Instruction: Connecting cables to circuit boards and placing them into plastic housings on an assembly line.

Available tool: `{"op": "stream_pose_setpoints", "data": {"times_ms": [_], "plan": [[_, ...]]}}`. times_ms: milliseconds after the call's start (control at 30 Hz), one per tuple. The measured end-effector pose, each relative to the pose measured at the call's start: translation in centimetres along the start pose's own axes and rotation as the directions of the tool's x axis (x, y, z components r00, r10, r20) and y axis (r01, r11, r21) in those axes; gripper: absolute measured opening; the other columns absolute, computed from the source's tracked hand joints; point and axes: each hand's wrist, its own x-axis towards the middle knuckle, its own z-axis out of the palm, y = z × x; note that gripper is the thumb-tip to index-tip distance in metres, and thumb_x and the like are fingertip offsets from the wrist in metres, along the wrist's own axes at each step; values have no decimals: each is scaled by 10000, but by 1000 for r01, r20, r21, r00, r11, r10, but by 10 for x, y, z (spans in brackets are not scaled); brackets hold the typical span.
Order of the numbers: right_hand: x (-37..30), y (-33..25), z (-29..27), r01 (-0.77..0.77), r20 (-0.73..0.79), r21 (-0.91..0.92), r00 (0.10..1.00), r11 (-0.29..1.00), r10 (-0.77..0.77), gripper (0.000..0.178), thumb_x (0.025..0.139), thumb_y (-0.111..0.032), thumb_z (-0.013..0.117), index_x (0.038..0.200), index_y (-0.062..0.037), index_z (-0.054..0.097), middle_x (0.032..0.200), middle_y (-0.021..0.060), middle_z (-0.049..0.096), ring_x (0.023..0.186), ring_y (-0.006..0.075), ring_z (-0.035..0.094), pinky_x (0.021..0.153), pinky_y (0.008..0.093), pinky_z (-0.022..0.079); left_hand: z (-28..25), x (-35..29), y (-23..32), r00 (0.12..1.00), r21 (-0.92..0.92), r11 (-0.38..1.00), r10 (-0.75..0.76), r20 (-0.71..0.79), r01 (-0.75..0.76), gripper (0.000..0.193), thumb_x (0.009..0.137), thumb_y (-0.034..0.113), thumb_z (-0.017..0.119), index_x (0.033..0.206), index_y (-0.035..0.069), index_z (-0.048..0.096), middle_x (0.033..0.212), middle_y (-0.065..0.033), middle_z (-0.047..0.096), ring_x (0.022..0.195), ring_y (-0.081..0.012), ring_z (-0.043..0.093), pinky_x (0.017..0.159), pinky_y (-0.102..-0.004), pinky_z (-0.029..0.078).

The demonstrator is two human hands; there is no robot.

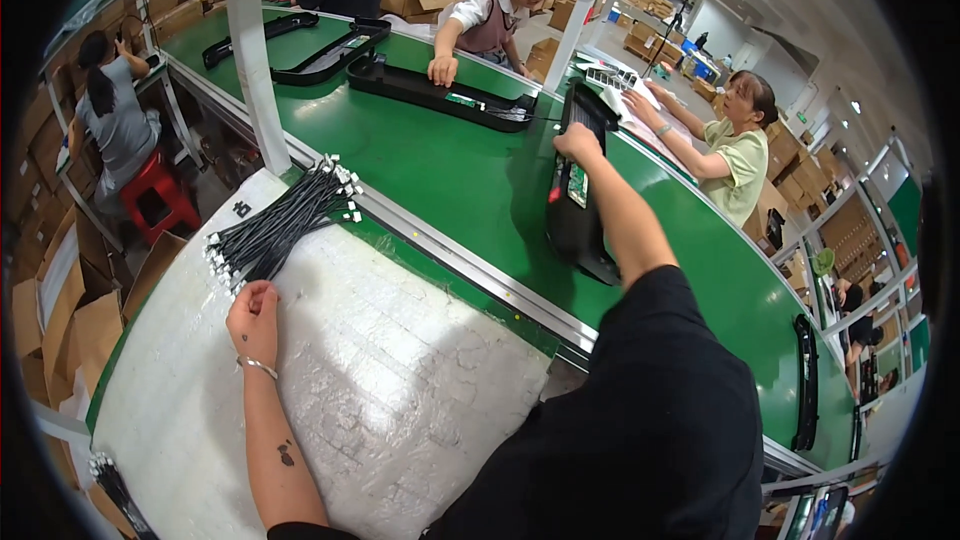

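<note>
A bundle of black cables [285,212] with white connectors lies on the white-covered side table [400,370]. At its near end is my left hand [254,324], fingers pressed together close to the connectors; whether a cable is between them is hidden. Reaching across the green belt, my right hand [581,144] is closed over a long black plastic housing [582,230]. What its fingertips pinch cannot be made out. Inside that housing, a green circuit board [577,183] shows just below my hand.
Across the belt [400,155], a co-worker's hand [442,70] touches another black housing [430,90]. More housings [330,55] lie further left, and one [806,385] far right. A white post [252,70] rises between table and belt. Another person [735,145] handles white sheets at right.
</note>
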Motion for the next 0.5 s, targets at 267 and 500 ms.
{"op": "stream_pose_setpoints", "data": {"times_ms": [267,500], "plan": [[-220,-18,-61,953,169,-88,303,292,-938,179,671,-199,623,725,-39,566,665,159,582,632,336,613,558,452,486,1,-25,83,973,-189,956,207,-99,-222,107,844,29,600,948,9,618,800,-19,624,702,-87,580,641,-188,450],[-334,-59,17,816,24,229,-551,-532,-835,114,636,-113,598,661,-15,545,642,120,586,609,270,633,518,384,499,-7,-146,218,678,11,719,650,343,-695,203,618,26,723,810,22,657,725,-92,644,646,-219,600,602,-297,466]]}}
